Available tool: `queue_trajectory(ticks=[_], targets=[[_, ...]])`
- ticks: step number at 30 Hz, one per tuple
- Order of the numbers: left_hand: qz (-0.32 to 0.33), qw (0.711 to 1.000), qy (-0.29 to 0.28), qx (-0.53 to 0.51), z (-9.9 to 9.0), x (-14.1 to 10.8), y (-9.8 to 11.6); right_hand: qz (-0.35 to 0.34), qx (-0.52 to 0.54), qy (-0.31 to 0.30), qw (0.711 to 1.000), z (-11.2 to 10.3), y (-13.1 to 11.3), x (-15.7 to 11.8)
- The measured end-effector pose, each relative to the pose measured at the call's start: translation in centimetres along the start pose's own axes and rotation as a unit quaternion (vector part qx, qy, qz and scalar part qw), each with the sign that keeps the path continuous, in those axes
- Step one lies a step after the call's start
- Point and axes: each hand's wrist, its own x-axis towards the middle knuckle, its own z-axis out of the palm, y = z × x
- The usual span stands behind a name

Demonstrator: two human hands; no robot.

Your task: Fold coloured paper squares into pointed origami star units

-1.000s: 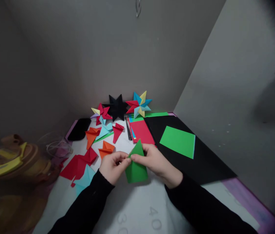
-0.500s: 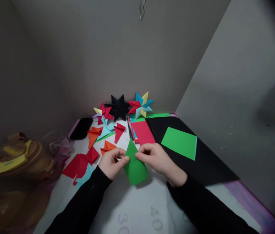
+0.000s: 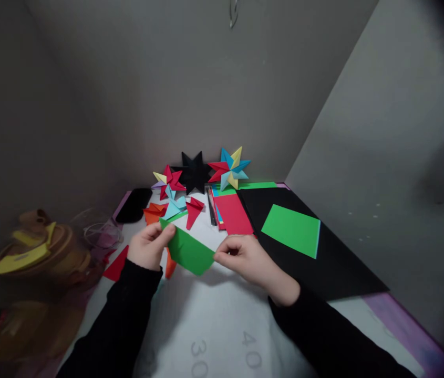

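Observation:
A sheet of green paper (image 3: 190, 251) hangs tilted above the white table surface, held at both ends. My left hand (image 3: 151, 245) pinches its upper left corner between thumb and fingers. At the right corner, my right hand (image 3: 241, 258) grips it with thumb and fingertips. Behind my hands lie folded pieces: a red one (image 3: 194, 209), a light blue one (image 3: 175, 206) and an orange one (image 3: 154, 212). More green paper (image 3: 292, 230) rests on a black sheet (image 3: 348, 268) to the right.
Paper stars, one black (image 3: 194, 172) and one multicoloured (image 3: 229, 168), lean on the back wall. A black phone-like object (image 3: 134, 205) lies at the back left. Red sheets (image 3: 233, 214) lie mid-table. Brown pots (image 3: 62, 251) with yellow paper stand at the left.
My left hand has moved left, away from my right hand. The green paper, pointed upward before, is now stretched sideways between them. The view has shifted slightly.

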Motion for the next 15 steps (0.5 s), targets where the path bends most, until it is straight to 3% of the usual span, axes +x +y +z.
queue_trajectory(ticks=[2, 4, 8, 10, 15], targets=[[0.03, 0.997, 0.061, 0.019, -0.6, 0.3, 0.7, 0.002, 0.005, 0.003, 1.0, -0.4, -0.1, 0.1], [0.06, 0.993, 0.068, 0.08, -0.3, -0.2, 1.0, -0.002, 0.015, 0.03, 0.999, -0.3, -0.2, 0.1], [0.077, 0.98, -0.094, 0.155, 2.6, -2.8, 0.2, -0.07, -0.014, 0.086, 0.994, 0.8, -0.6, -0.1], [0.064, 0.972, -0.139, 0.178, 3.8, -3.7, -0.3, -0.099, -0.038, 0.08, 0.991, 1.4, -0.6, -0.3], [0.06, 0.97, -0.143, 0.185, 3.3, -3.5, -0.3, -0.115, -0.066, 0.049, 0.99, 1.9, -0.3, -0.6]])
